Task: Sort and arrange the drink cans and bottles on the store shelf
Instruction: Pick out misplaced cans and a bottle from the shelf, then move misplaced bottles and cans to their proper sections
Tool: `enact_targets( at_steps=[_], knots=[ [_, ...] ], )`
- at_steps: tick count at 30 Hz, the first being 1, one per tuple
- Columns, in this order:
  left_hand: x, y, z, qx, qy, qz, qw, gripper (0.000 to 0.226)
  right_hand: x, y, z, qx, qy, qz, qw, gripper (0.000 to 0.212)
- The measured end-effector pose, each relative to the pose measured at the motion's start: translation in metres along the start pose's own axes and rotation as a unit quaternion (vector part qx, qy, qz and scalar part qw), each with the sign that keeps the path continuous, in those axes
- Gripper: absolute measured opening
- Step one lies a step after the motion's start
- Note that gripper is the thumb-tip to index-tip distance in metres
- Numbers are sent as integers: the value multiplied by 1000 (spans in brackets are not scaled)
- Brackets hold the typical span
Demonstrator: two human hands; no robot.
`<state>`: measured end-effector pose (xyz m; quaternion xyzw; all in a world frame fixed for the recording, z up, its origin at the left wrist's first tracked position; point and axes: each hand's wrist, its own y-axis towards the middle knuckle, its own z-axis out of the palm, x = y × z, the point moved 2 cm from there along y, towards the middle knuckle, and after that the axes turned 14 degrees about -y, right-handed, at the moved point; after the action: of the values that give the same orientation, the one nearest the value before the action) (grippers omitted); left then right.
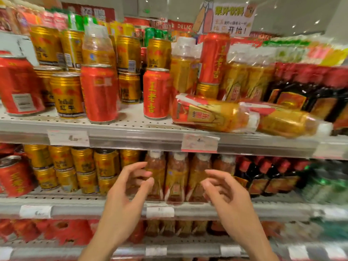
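Note:
The upper shelf [131,127] carries a mix of red cans [99,93] and gold cans [67,95], some stacked. One red can [156,93] stands alone near the shelf's front. To its right two amber bottles lie on their sides, one [212,113] nearer the middle and one [288,122] further right. A tall red can [213,57] stands on a gold can behind them. My left hand [130,187] and my right hand [224,193] hover empty, fingers spread, in front of the upright amber bottles [177,176] on the middle shelf.
Dark bottles with red caps [293,91] fill the right of the upper shelf, and more [263,176] stand on the middle shelf. Stacked gold cans [82,168] and a red can [15,176] sit at the middle shelf's left. A paper sign [231,17] hangs above.

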<state>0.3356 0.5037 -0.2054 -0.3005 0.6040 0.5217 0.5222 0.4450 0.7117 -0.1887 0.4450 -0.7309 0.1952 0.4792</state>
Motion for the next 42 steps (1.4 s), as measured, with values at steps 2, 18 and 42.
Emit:
enact_targets(
  at_steps=[2,18,42],
  knots=[
    [-7,-1,18,-4,5,5,1000,28,0,3,-19,-2,-3,-27,1000,19],
    [-104,92,58,3,226,311,923,32,84,68,-114,-179,-394,-358,827,45],
    [-95,161,46,6,273,390,880,51,129,116,-122,-117,-159,-345,918,75]
  ],
)
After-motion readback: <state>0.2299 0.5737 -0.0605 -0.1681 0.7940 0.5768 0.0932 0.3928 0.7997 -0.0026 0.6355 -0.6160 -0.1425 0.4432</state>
